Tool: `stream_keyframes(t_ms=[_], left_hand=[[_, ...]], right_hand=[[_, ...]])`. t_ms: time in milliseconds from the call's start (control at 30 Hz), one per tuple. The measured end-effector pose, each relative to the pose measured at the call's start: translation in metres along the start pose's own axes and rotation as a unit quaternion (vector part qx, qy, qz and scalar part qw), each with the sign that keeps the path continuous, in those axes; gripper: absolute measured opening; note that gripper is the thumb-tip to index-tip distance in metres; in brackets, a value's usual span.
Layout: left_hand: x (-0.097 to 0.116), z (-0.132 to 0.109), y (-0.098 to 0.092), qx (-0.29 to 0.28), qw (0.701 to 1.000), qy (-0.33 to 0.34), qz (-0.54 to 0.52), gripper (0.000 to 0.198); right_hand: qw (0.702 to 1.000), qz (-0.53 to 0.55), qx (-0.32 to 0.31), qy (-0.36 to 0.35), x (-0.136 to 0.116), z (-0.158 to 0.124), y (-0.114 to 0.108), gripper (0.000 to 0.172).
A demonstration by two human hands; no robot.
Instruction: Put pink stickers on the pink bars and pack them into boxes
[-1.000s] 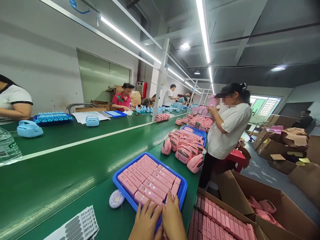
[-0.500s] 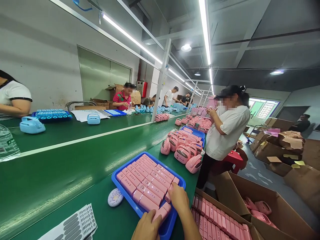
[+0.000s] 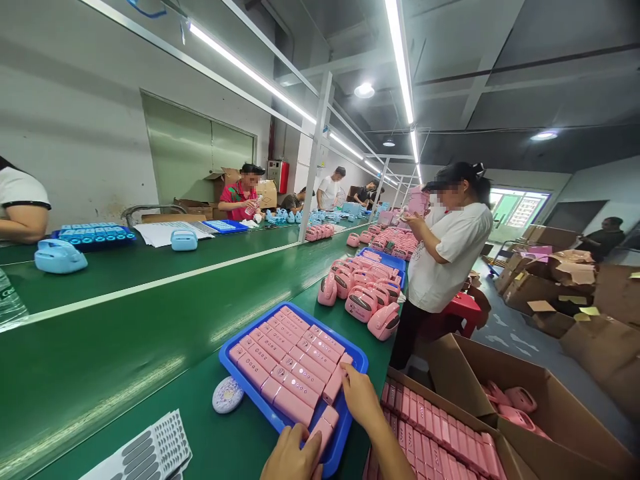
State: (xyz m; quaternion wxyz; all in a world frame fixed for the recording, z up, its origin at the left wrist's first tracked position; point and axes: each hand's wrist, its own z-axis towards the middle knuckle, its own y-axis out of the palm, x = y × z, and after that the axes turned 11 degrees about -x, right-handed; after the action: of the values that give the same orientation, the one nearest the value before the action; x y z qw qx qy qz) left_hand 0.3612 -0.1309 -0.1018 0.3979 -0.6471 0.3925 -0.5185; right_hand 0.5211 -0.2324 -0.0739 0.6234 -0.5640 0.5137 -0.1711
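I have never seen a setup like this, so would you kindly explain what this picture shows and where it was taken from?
This view comes from a single camera worn on a person's head, looking forward and down, so the two bare hands at the bottom are the wearer's own: the left hand and the right hand. They are at a blue tray of pink rectangular bars on a green workbench. The right hand's fingers touch one bar at the tray's right side, and the left hand is close to another at the near corner. I cannot tell whether either bar is gripped. A co-worker stands farther along the bench.
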Motion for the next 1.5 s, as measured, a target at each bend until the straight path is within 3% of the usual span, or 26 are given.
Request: stream_keyframes(t_ms=[167,333,800,933,1000,1067,1167,1500], left_hand=[[0.011,0.011,0.003,-0.019,1.0,-0.01,-0.017,0.039],[0.022,0.018,0.006,-0.024,1.0,-0.011,-0.016,0.051],[0.018,0.021,-0.003,-0.05,0.998,-0.037,-0.015,0.05],[0.017,0.022,-0.006,-0.037,0.999,-0.011,-0.023,0.044],[0.019,0.024,-0.006,-0.031,0.999,-0.005,-0.024,0.055],[0.02,0.029,-0.003,-0.023,0.999,-0.007,-0.024,0.068],[0.02,0.034,0.004,-0.004,1.0,-0.015,-0.018,0.064],[0.011,0.033,0.024,0.082,0.997,-0.005,-0.005,0.058]], right_hand=[[0.998,0.039,-0.02,-0.047,0.006,0.003,-0.006,0.034],[0.996,0.07,-0.017,-0.058,0.011,0.006,-0.006,0.028],[0.989,0.13,-0.034,-0.064,0.02,0.01,-0.003,0.027],[0.988,0.129,-0.031,-0.075,0.019,0.009,-0.004,0.022],[0.99,0.122,-0.011,-0.073,0.018,0.009,-0.004,0.02],[0.992,0.109,0.025,-0.06,0.018,0.011,-0.002,0.024],[0.993,0.092,0.061,-0.038,0.019,0.014,0.001,0.034],[0.994,0.096,0.053,-0.029,0.027,0.014,0.009,0.043]])
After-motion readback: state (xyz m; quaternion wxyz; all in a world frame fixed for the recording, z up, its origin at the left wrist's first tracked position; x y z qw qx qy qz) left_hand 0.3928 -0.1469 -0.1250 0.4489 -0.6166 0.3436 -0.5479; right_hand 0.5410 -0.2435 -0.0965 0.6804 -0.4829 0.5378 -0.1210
